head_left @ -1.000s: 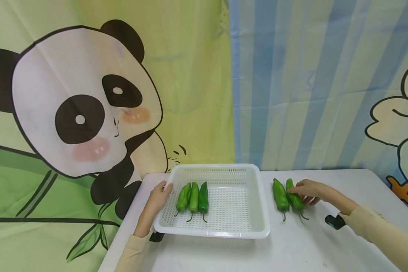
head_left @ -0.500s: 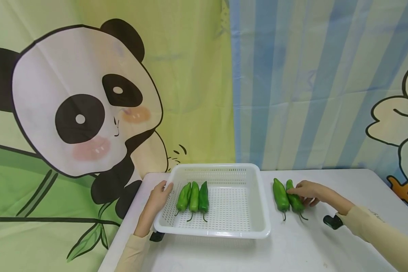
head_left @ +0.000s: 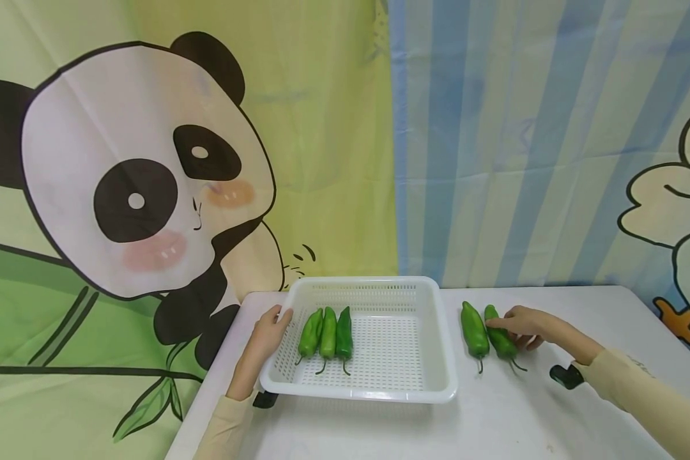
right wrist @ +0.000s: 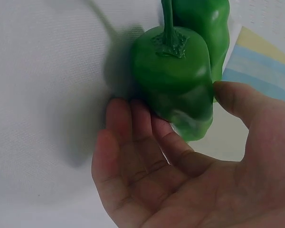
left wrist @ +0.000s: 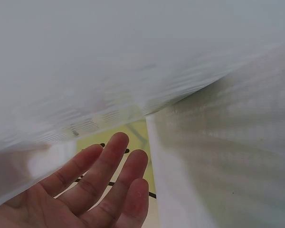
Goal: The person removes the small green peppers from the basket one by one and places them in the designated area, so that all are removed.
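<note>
My left hand holds the left rim of a white perforated plastic basket. In the left wrist view its fingers curve outside the basket wall, and the thumb is hidden. Three green peppers lie side by side in the basket's left part, stems toward me. Right of the basket, my right hand grips a green pepper on the table, thumb on one side and fingers on the other, as the right wrist view shows. Another green pepper lies close along its left side.
A white-covered table bears everything. Behind it hangs a curtain with a panda print on the left and blue stripes on the right. Black wrist-camera pieces show below both wrists.
The pepper in my right hand has turned slightly, its stem end shifting a little to the right. The left hand, the basket and the other peppers have stayed in place.
</note>
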`<state>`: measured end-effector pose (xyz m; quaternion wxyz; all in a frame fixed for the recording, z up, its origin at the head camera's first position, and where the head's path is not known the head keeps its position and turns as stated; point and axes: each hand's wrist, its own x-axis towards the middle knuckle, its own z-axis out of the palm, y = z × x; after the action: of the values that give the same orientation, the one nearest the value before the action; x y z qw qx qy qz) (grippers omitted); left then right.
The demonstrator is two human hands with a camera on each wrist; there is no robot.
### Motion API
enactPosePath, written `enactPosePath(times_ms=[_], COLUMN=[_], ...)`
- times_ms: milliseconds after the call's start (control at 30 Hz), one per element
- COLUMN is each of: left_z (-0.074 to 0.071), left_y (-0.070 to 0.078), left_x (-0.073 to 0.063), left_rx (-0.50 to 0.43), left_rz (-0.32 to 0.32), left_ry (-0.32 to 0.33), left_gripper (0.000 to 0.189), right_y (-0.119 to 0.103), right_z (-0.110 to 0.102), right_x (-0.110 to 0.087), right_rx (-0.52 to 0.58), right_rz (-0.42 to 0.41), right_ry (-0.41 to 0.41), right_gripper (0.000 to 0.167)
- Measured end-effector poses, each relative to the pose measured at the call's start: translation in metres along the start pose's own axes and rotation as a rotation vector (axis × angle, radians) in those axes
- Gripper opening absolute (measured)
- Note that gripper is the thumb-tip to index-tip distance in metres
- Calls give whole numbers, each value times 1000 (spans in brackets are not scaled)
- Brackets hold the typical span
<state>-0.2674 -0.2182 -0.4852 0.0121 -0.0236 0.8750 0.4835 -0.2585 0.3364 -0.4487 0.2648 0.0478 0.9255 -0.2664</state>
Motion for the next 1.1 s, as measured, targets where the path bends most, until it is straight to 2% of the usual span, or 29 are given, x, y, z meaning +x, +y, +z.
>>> enactPosePath(times_ms=[300, 567, 1100], left_z=[0, 0, 0], left_y=[-1, -1, -2], left_x=[1, 1, 1], left_rx=[14, 14, 5], left_rz=[2, -5, 0], left_ry=[-1, -4, -1], left_gripper=[42, 44, 43], right_y=[-3, -5, -7], right_z=[1, 2, 1], right_x=[-2, 2, -5], right_rx=[22, -12, -32], right_rz=[-11, -1, -13], right_ry=[6, 10, 40], right_gripper=[51, 60, 53])
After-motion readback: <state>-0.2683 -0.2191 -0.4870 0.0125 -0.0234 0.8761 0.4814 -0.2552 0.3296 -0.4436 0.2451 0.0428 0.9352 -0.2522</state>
